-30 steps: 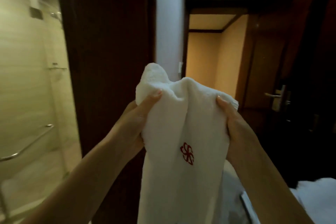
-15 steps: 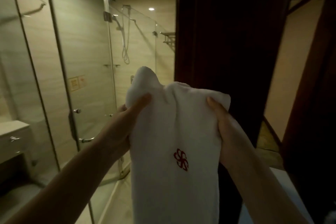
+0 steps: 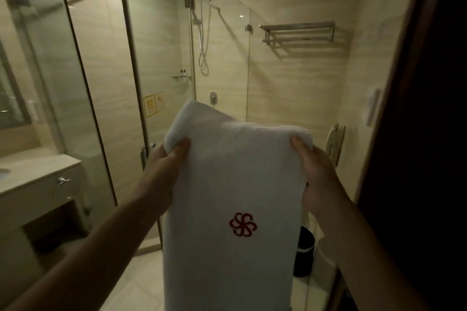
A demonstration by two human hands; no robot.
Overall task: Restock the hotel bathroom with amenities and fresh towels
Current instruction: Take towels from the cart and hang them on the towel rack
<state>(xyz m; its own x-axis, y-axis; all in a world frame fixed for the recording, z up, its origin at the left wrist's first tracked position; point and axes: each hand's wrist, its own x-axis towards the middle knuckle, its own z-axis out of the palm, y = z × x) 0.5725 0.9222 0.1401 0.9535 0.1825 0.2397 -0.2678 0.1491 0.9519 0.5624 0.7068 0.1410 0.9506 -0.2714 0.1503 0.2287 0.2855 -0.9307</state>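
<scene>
Towel (image 3: 235, 184) hangs in front of me at the centre of the head view, white and folded lengthways, with its red logo (image 3: 243, 224) facing me at 6 o'clock. My left hand (image 3: 161, 169) pinches the top corner at 9 o'clock, thumb pressed on the front of the cloth. My right hand (image 3: 316, 171) pinches the corner at 3 o'clock the same way. My other fingers are behind the cloth, so I cannot tell how they lie.

A second ago I was facing the dark door frame and the corridor. Now I have turned into the bathroom with the same two-handed grip, and the top edge is pulled flatter between my hands. The rack (image 3: 298, 30) has come into sight at 1 o'clock, high on the far wall and well apart from the towel. The shower glass (image 3: 219, 40) stands at 12, the vanity (image 3: 38, 171) at 9, and a dark bin (image 3: 305, 247) sits low at 4, partly behind the cloth.

I judge the carrying is nearly over. What remains is to step closer and raise the towel to the rack.
</scene>
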